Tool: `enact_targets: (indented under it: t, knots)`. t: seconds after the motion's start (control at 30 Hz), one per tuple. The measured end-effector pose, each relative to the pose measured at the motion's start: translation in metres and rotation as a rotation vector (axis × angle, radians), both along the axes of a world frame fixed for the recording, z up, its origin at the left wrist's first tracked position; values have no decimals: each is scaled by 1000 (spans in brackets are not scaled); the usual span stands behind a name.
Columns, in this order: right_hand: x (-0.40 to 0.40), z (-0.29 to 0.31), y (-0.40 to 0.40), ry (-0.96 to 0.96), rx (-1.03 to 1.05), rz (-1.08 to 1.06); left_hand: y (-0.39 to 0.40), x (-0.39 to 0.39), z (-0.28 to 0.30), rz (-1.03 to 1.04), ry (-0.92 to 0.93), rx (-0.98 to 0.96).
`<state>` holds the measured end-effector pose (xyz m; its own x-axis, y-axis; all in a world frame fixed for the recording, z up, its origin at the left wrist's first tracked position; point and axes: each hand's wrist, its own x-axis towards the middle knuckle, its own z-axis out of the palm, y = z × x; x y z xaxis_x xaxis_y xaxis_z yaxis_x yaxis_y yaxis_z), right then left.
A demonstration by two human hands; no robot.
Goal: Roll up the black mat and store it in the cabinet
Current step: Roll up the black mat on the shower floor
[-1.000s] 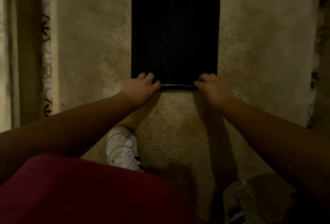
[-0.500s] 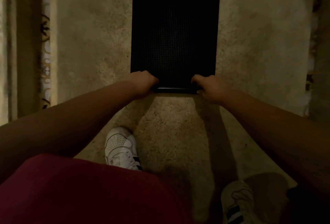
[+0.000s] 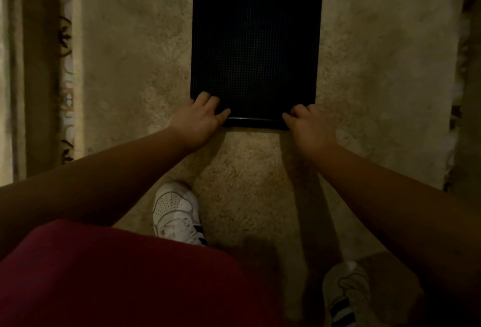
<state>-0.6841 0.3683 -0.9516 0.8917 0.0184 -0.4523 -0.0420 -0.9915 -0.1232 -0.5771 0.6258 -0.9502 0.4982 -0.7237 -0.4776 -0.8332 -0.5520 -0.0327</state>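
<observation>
The black mat (image 3: 256, 40) lies flat on a beige carpet, its gridded surface facing up and its far edge near the top of the view. Its near edge is curled into a thin roll (image 3: 256, 121). My left hand (image 3: 200, 119) rests on the near left corner, fingers spread over the roll. On the near right corner sits my right hand (image 3: 309, 126), fingers curled over the roll. No cabinet is in view.
The beige carpet (image 3: 130, 66) has a patterned border (image 3: 65, 66) at the left and another border (image 3: 458, 92) at the right. My two white shoes (image 3: 177, 214) (image 3: 346, 292) stand on the carpet below the mat. Red clothing fills the lower left.
The mat's far edge has come into view and the flat part looks shorter. My hands went from curled fists on the roll to fingers laid over it.
</observation>
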Motion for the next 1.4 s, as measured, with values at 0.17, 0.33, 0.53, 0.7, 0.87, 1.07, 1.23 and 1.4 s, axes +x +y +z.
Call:
enact_targets:
  t: [0.17,0.33,0.53,0.7,0.87,1.07,1.23,1.4]
  knots:
    - [-6,0,13,-3,-63,-63,-5,-11,-1,70,-10,13]
    - [-6,-1,19,32,-96,-52,6,-14,2,-18,37,-15]
    - [7,0,10,128,-77,27,7,-16,11,-1,86,-121]
    - [11,1,4,61,-1,-32,4,-7,7,1,33,-109]
    - [9,-1,-7,25,66,37,-4,-7,8,55,-12,-19]
    - [1,-8,-7,-21,43,45,-7,-2,16,105,39,-79]
    - [-2,-5,-15,30,-75,133,-11,-6,8,77,-25,-88]
    - [17,-6,-13,-42,-105,119,-3,-9,-4,68,-79,-45]
